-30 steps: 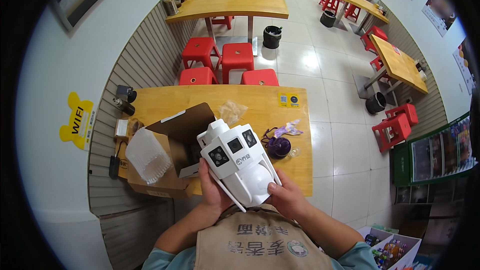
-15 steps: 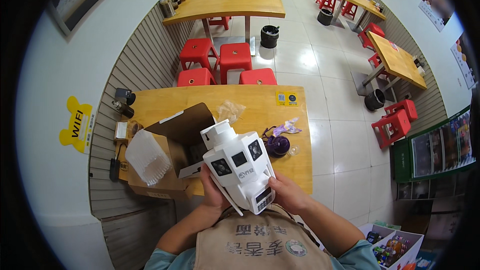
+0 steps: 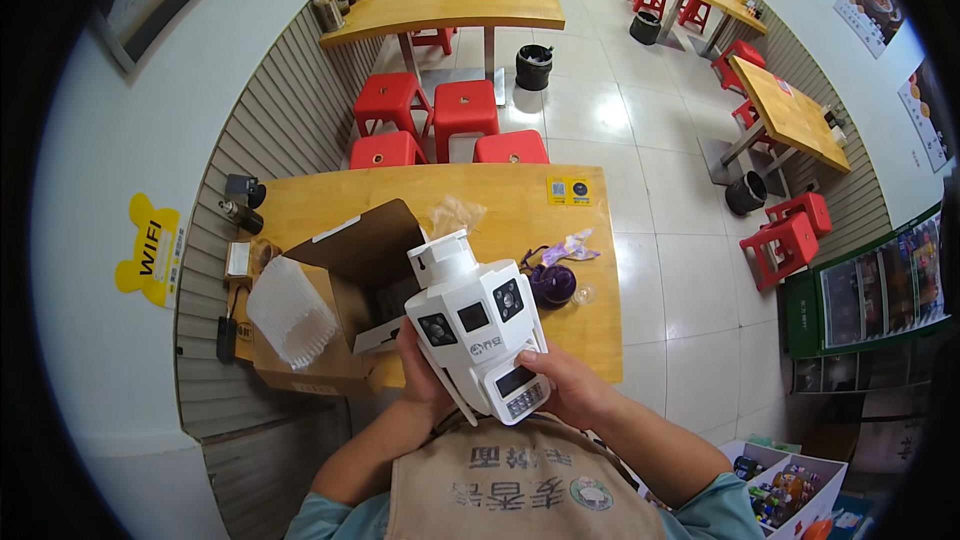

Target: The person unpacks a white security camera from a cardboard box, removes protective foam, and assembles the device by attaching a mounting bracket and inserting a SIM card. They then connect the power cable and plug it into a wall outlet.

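Note:
A white security camera (image 3: 470,345) with several dark square lenses and side antennas is held upright in front of my apron. My left hand (image 3: 424,378) is closed round its left side, the fingers partly hidden behind it. On the other side my right hand (image 3: 566,386) grips the lower lens head (image 3: 517,387), its thumb pressed near the head's top edge. Just left of the camera stands an open cardboard box (image 3: 350,300) with its flap raised. White air-cushion packaging (image 3: 292,312) lies over the box's left part.
The wooden table (image 3: 390,185) also bears a purple round object (image 3: 553,285), a crumpled clear bag (image 3: 457,215) and a small clear round piece (image 3: 584,294). Red stools (image 3: 466,112) line its far side. A bottle (image 3: 242,215) stands by the left wall.
The camera's lower lens head has swivelled upward, showing more of its front. My right thumb has shifted left along its top. The whole view has moved slightly.

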Motion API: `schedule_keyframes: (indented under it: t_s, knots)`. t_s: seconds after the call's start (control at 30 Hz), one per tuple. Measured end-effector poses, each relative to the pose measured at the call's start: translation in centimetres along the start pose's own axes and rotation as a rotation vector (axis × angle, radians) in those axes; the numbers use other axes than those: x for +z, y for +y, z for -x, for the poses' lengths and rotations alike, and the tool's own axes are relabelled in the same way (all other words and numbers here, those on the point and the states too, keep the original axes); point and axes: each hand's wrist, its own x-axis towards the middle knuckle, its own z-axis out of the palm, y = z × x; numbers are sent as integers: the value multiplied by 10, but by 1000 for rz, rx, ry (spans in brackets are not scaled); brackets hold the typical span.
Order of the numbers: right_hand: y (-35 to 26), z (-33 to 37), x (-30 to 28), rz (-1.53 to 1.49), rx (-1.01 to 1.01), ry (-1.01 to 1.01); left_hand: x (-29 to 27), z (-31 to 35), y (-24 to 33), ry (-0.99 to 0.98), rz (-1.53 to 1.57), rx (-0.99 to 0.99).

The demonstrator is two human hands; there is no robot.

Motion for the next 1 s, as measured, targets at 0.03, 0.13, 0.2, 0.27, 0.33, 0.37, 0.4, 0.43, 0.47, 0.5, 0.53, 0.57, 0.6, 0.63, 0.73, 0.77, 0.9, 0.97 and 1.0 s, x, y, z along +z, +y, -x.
schedule_keyframes:
  t_s: [0.03,0.13,0.2,0.27,0.33,0.37,0.4,0.43,0.47,0.5,0.53,0.57,0.6,0.63,0.73,0.77,0.9,0.97,1.0]
  knots:
    - [0,1,2,25,-14,11,4,0,4,-17,-15,1]
    - [6,-4,-18,87,15,36,4,0,8,-39,7,-35]
    - [-2,-2,-26,102,17,49,0,-5,6,-40,-70,-41]
    - [-11,-3,-28,134,-9,64,-3,-8,1,-48,-79,-67]
    - [-20,-2,-25,183,-65,77,-4,-9,-2,-63,-22,-109]
    - [-24,-3,-27,183,-86,85,-10,-10,-6,-96,-4,-114]
    - [-24,-3,-30,240,-181,95,-14,-11,-12,-109,25,-115]
    - [-25,-5,-32,302,-272,98,-17,-10,-19,-115,58,-109]
    - [-28,-7,-33,363,-365,94,-23,-9,-26,-121,87,-97]
    - [-34,-6,-34,373,-402,91,-36,-10,-38,-227,17,-10]
    - [-39,-5,-30,459,-416,104,-52,-14,-51,-184,-102,18]
    - [-42,-2,-29,539,-430,125,-44,-14,-48,-235,-240,74]
    - [-42,-1,-30,619,-445,145,-34,-15,-46,-284,-379,129]
    - [-41,-4,-33,715,-431,142,-37,-17,-55,-304,-435,145]
    - [-24,-15,-43,929,-404,168,-55,-21,-80,-288,-537,153]
    - [-16,-19,-50,901,-392,177,-60,-23,-86,-282,-532,127]
    - [18,-45,-91,797,-326,240,-80,-41,-100,-262,-564,-12]
    - [26,-61,-99,764,-267,277,-100,-57,-113,-233,-624,23]
    - [30,-69,-100,754,-225,305,-113,-64,-121,-220,-653,37]
